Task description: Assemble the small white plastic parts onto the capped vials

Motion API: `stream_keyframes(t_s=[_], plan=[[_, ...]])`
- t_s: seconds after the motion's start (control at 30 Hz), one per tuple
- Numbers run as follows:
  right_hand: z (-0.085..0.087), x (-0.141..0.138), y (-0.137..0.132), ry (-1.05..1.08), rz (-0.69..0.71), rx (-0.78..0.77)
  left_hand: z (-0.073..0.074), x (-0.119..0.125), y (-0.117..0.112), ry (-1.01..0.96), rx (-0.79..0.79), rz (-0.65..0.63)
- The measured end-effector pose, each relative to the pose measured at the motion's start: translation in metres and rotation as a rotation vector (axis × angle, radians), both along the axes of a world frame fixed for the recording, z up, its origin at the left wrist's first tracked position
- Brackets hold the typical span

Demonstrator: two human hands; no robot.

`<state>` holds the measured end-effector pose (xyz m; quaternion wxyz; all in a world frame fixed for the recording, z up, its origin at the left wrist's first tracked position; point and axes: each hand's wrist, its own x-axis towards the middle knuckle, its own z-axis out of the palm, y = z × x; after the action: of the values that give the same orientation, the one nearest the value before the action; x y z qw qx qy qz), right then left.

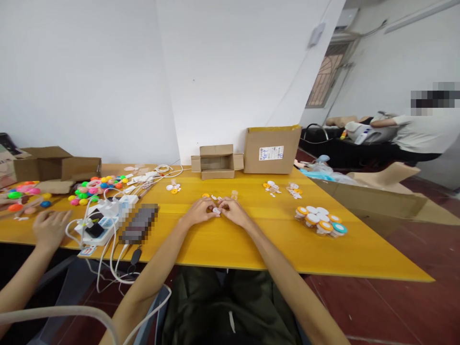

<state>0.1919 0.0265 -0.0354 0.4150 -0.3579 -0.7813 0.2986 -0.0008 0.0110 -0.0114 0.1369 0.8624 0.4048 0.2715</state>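
Over the near middle of the yellow table, a small white plastic piece (216, 211) is pinched in the fingers of my left hand (197, 212). My right hand (234, 212) meets it from the other side, its fingers curled and closed at the piece. Just beyond the fingertips lie several small white parts (214, 197) and an orange ring-shaped lid (206, 195). A small clear container (235, 194) stands behind my right hand. To the right is a cluster of small clear jars (318, 221) with white, orange and teal lids.
Small piles of white and orange parts (271, 187) lie farther back. Cardboard boxes (272, 151) stand along the wall. A power strip (108, 220) with cables and a dark phone (140, 224) lie left. A co-worker's hand (50, 227) rests near colourful balls (84, 194).
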Motion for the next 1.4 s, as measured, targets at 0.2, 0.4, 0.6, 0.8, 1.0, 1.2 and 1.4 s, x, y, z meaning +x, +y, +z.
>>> stream_keyframes(t_s=[0.2,0.4,0.6,0.8,1.0,1.2,1.4], plan=[[-0.003,-0.001,0.001,-0.005,-0.008,0.009,0.001,0.0,0.0,0.009,-0.009,-0.01],[-0.001,-0.001,0.0,-0.004,-0.001,-0.002,0.0,0.0,0.0,0.02,0.005,-0.008],[0.002,0.001,0.001,-0.029,-0.039,0.058,0.0,0.001,-0.002,0.016,0.028,-0.02],[0.0,0.002,0.006,-0.148,-0.189,0.208,0.002,0.0,-0.005,0.03,0.034,-0.027],[0.011,-0.01,0.019,-0.267,-0.22,0.341,0.005,0.0,-0.007,0.027,-0.01,-0.025],[0.028,-0.034,0.049,-0.287,0.014,0.235,0.007,0.003,-0.011,0.022,-0.085,-0.066],[0.03,-0.043,0.065,-0.365,0.079,0.105,0.008,0.004,-0.012,0.042,-0.091,-0.047]])
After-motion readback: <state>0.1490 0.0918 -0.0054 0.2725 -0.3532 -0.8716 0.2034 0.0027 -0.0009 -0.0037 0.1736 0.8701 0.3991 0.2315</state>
